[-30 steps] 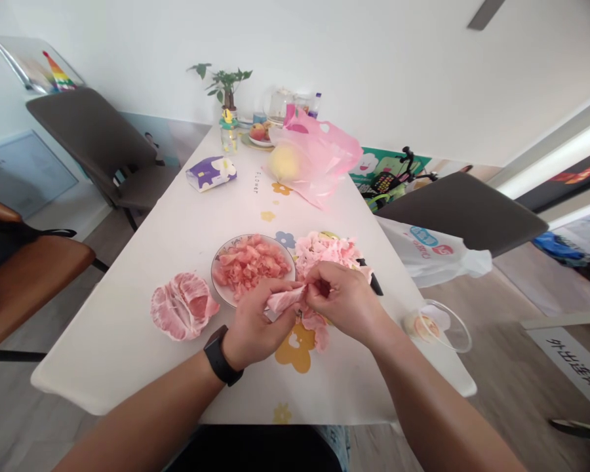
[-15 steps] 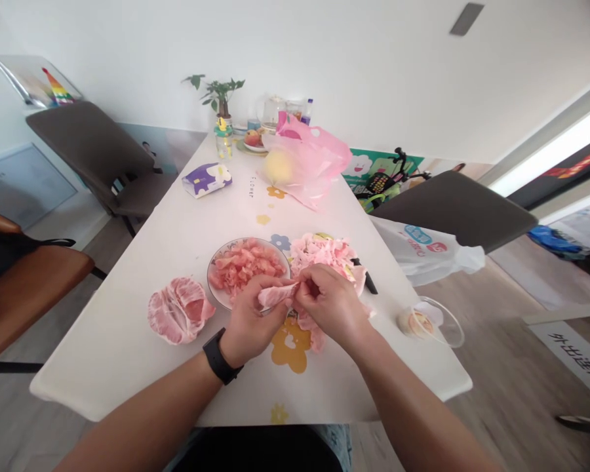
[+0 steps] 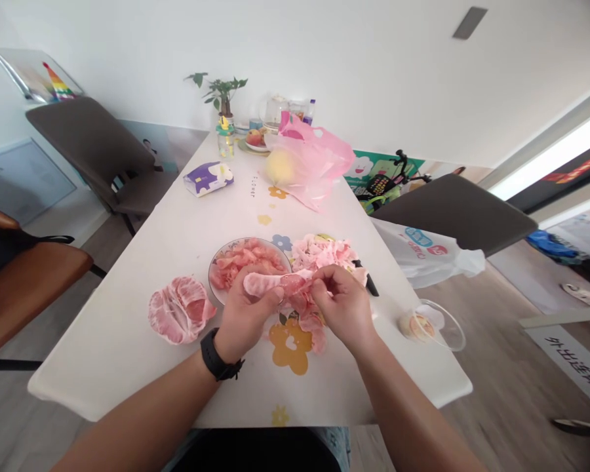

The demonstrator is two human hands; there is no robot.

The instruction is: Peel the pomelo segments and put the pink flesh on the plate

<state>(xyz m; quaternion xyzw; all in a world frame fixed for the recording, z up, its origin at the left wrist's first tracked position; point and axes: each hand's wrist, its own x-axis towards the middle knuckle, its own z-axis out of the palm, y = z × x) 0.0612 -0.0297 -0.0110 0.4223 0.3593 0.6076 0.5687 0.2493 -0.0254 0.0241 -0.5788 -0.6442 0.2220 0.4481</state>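
Note:
My left hand (image 3: 248,311) is closed round a pomelo segment (image 3: 263,283), whose pale skin is partly opened and shows pink flesh toward the right. At that right end, my right hand (image 3: 344,298) pinches the segment's membrane between thumb and fingers. Behind the left hand lies a plate (image 3: 215,295) heaped with peeled pink pulp (image 3: 246,259). A pile of pale pink peelings (image 3: 324,252) spreads behind and below the right hand. Left of the plate rests a larger piece of peeled pomelo (image 3: 181,309), split open in the middle.
A black handle (image 3: 372,283) sticks out from the peelings. To the right, a clear plastic cup (image 3: 430,324) lies at the table edge. Farther back are a purple tissue pack (image 3: 209,178), a pink plastic bag (image 3: 314,160) with a yellow fruit, and a lidded jar (image 3: 225,141).
The segment's skin has been pulled open, so pink flesh now shows between my hands. My hands have moved slightly apart, the right one to the right.

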